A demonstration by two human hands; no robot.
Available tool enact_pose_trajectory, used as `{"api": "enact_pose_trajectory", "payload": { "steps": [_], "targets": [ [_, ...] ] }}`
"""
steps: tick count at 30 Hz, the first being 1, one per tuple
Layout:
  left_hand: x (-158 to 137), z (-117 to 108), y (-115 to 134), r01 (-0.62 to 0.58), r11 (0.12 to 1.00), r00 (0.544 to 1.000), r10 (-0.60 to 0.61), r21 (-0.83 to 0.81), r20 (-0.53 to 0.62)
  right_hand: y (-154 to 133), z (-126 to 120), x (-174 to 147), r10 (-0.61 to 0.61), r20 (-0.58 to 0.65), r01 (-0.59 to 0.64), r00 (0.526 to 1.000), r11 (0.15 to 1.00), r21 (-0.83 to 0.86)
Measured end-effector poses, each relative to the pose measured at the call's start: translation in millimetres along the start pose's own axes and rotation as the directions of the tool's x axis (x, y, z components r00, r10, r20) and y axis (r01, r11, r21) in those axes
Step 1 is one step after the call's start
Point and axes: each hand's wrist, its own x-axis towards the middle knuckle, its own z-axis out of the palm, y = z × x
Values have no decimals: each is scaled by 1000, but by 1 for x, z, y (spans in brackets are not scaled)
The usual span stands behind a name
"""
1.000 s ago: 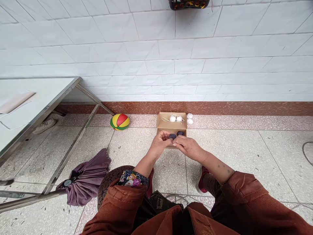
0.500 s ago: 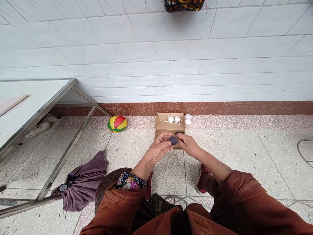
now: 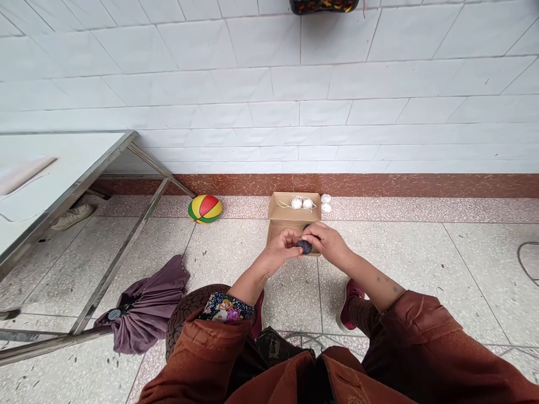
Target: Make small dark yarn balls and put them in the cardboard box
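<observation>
A small dark grey-purple ball of yarn (image 3: 305, 246) is between my two hands, above the open cardboard box (image 3: 274, 227). My left hand (image 3: 278, 250) grips it with thumb and fingers. From the other side, my right hand (image 3: 330, 243) pinches at its upper edge, fingertips closed on the yarn. Another dark ball (image 3: 307, 226) partly shows behind my right hand, in the box. Two white yarn balls (image 3: 297, 202) with loose strands lie in the far part of the box. More white balls (image 3: 325, 203) sit on the floor beside its right edge.
A colourful ball (image 3: 205, 209) rests near the wall. At the left stands a metal-framed table (image 3: 84, 151), with a folded purple umbrella (image 3: 155, 303) near its leg. A shoe (image 3: 72, 217) is under the table. A dark basket (image 3: 323, 5) shows at the top, and a cable (image 3: 522, 261) lies far right.
My right hand has moved in over the yarn ball, covering more of it, and the hands are closer together. The whole view has shifted slightly.
</observation>
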Motion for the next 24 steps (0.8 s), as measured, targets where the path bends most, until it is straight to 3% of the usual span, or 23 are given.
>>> {"api": "enact_pose_trajectory", "payload": {
  "steps": [9, 17, 24],
  "targets": [
    [-4, 0, -1, -49, 994, 995, 57, -102, 77, 4, 6, -2, 180, 36, -184, 983, 956, 228],
    [-2, 3, 2, -72, 984, 996, 61, -161, -72, -9, -1, -2, 299, 74, -294, 951, 814, 501],
    [-2, 4, -2, -126, 985, 989, 115, -116, -93, -9, 1, -1, 347, 89, -340, 934, 777, 530]
  ]
}}
